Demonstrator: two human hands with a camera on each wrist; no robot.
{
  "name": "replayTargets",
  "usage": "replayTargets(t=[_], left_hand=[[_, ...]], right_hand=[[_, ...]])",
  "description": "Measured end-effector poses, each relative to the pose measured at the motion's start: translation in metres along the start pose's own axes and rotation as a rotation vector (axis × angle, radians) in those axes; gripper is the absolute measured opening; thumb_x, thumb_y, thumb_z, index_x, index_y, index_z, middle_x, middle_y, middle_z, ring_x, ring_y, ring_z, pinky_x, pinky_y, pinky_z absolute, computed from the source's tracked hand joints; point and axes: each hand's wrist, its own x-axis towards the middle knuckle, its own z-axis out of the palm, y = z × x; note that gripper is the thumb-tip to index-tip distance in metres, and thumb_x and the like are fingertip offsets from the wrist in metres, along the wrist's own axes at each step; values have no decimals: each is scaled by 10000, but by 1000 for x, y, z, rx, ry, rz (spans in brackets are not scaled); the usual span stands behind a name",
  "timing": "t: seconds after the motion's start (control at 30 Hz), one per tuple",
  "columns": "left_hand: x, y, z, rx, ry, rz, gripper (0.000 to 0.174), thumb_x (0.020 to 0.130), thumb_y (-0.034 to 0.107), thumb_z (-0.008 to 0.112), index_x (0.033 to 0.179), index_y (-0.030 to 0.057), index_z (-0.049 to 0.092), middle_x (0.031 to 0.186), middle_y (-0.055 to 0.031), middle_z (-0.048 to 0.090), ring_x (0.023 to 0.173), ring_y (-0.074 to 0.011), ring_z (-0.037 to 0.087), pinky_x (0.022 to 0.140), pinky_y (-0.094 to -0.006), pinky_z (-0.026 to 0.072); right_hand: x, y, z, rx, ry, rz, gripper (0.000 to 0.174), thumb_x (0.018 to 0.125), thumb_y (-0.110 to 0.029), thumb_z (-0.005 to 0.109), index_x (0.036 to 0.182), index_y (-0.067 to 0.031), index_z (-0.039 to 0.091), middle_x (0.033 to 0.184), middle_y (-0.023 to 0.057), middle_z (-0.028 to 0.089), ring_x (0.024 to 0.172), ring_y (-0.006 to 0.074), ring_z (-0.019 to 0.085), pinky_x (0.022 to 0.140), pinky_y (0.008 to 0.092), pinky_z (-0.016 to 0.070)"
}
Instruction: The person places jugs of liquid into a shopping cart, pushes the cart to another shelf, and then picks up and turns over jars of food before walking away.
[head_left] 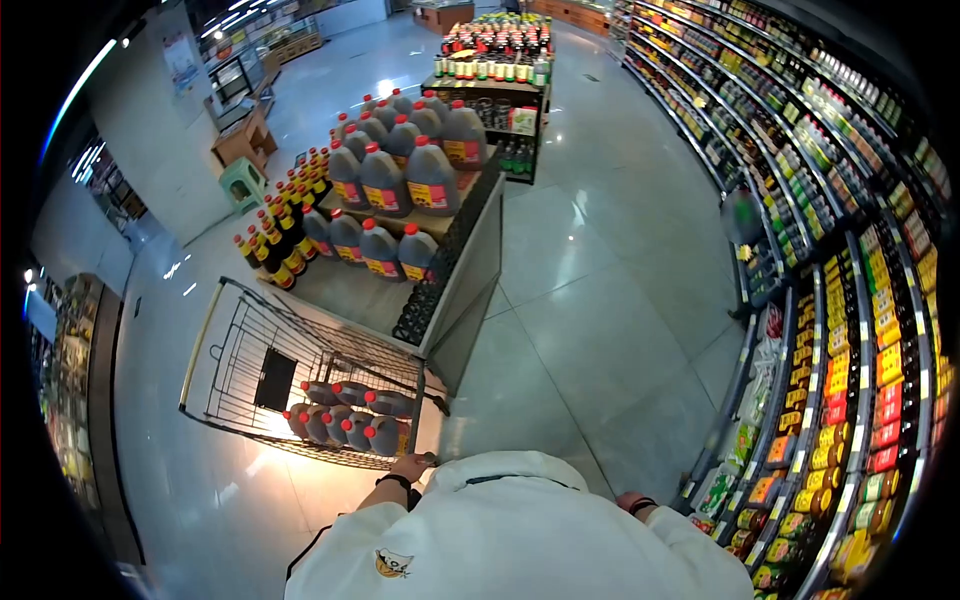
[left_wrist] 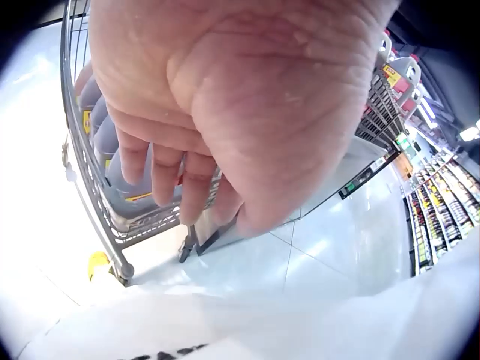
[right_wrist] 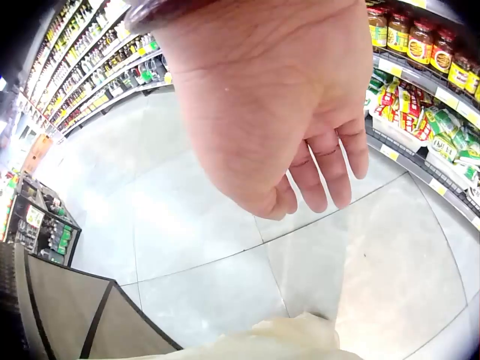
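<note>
My left hand (head_left: pixel 408 467) hangs beside the near corner of a wire shopping cart (head_left: pixel 225 350), overlapping its edge in the head view. In the left wrist view, the fingers of the left hand (left_wrist: pixel 240 112) droop, loosely bent, with nothing seen in them. Several dark jugs (head_left: pixel 385 440) with red caps lie in the cart. Behind the hand, grey jugs (left_wrist: pixel 105 142) show through the cart's wires. On my other side, my right hand (head_left: pixel 630 500) hangs low near the shelves. Its relaxed fingers hold nothing in the right wrist view, where the hand (right_wrist: pixel 277 112) is over the floor.
A display stand (head_left: pixel 340 285) beyond the cart bears more red-capped jugs (head_left: pixel 430 180) and rows of dark bottles (head_left: pixel 275 245). Long shelves (head_left: pixel 820 330) of jars and bottles curve along the right. Tiled floor (head_left: pixel 590 330) runs between stand and shelves.
</note>
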Motion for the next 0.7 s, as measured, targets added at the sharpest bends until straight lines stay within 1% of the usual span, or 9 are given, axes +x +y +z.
replayTargets(t=[0.07,0.1,0.13,0.2,0.3,0.43,0.5,0.63,0.7], left_hand=[[-2,-7,5,27,27,23,479,883,478,628,1204,127,695,1160,-167,704,1081,-353,662,945,-440,517],[-3,-15,10,72,48,-4,457,883,446,617,1193,120,696,1154,-172,703,1087,-353,660,950,-440,516],[-1,-26,15,119,70,-28,435,884,415,606,1183,113,698,1149,-177,702,1093,-353,657,955,-441,515],[24,-72,33,262,36,53,386,869,371,588,1101,93,725,1120,-176,707,1092,-351,655,961,-447,511],[22,-92,39,414,-69,191,366,857,365,585,1020,79,744,1098,-171,712,1077,-352,657,956,-450,514],[7,-107,65,43,89,10,353,848,393,605,985,109,763,1093,-153,722,1059,-341,668,928,-441,533],[3,-97,74,5,81,-53,354,846,396,610,988,110,763,1092,-152,722,1060,-340,668,929,-440,533],[-7,-95,83,-42,70,-96,356,843,402,619,993,112,762,1092,-149,724,1061,-338,668,931,-437,533],[-15,-97,87,-63,74,-119,358,841,405,624,996,113,762,1092,-148,725,1062,-338,668,932,-436,533]], right_hand=[[9,-4,0,-81,-22,23,256,880,-255,601,1012,-71,720,1121,213,687,1019,404,664,868,477,542],[15,-1,2,18,0,14,258,880,-249,592,1003,-61,719,1124,188,698,967,355,691,816,457,554],[37,6,6,37,14,21,258,880,-249,592,1003,-61,719,1124,188,698,967,355,691,816,457,554],[73,25,15,-22,73,-104,270,876,-255,578,990,-54,718,1046,147,722,892,303,703,764,435,556],[52,-38,-28,-16,103,-11,292,858,-272,577,979,-44,713,888,108,727,781,252,687,712,411,543],[43,-87,-67,-51,235,61,329,841,-302,590,1013,-51,715,898,132,735,791,277,699,756,420,545],[29,-102,-85,84,284,7,349,835,-326,589,1033,-70,719,994,163,737,895,328,704,829,439,540],[13,-122,-96,77,362,-30,378,827,-349,594,1064,-84,723,1099,171,718,1036,344,668,892,436,521],[24,-111,-85,39,319,-27,362,834,-351,588,1021,-77,736,1052,176,726,995,352,679,880,436,525]])
